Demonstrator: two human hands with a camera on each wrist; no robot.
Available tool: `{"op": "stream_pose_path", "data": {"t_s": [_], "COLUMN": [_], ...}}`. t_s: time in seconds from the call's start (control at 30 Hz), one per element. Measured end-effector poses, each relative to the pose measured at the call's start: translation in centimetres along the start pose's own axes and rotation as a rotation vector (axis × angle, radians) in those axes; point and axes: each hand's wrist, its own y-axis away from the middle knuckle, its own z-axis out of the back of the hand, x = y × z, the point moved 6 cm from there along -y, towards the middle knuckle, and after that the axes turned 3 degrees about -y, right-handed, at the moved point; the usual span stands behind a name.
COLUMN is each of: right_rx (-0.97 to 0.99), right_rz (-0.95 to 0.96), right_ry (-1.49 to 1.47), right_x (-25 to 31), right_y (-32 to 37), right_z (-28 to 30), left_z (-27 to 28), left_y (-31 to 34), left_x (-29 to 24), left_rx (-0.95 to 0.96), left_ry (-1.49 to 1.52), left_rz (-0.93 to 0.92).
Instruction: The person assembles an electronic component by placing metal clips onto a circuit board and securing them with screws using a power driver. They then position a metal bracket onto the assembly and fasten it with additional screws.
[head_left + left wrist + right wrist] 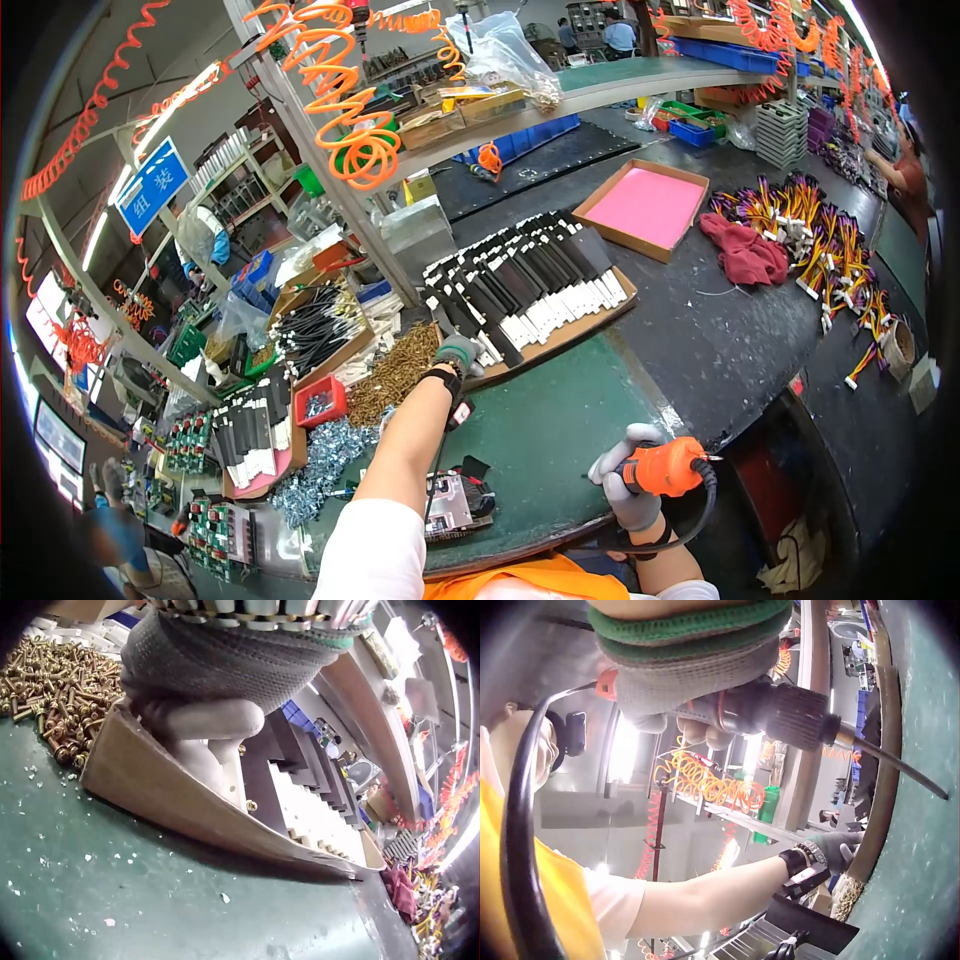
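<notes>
My gloved left hand reaches into the near left corner of a cardboard tray. Its curled fingers pinch a white-ended black piece that carries brass screws; part of the grip is hidden behind the fingers. Rows of similar pieces lie beside it. My gloved right hand grips an orange electric screwdriver over the green mat. In the right wrist view its long bit points towards the mat.
Left of the tray lie brass screws, a red bin and silver screws. A metal-framed assembly sits on the near mat. Further right are a pink-lined box, a red cloth and bundled wires.
</notes>
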Motion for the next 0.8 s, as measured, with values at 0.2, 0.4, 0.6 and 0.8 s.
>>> {"op": "stream_pose_path", "data": {"t_s": [0.2,0.4,0.6,0.8], "right_rx": [-0.023,0.042,0.047,0.253], "right_rz": [0.026,0.043,0.057,0.162], "right_ry": [-0.03,0.031,0.073,0.375], "right_x": [-0.4,-0.4,0.0,3.9], "right_y": [0.1,0.7,0.7,-2.7], "right_z": [0.6,0.5,0.4,-0.2], "left_z": [2.0,2.0,2.5,2.4], "left_y": [7.7,6.2,8.1,10.0], "left_x": [-3.6,-2.4,-2.4,-2.5], "left_rx": [-0.163,-0.173,-0.184,-0.111], "left_ry": [0.723,0.779,0.957,1.22], "left_rz": [0.339,0.225,0.21,0.092]}}
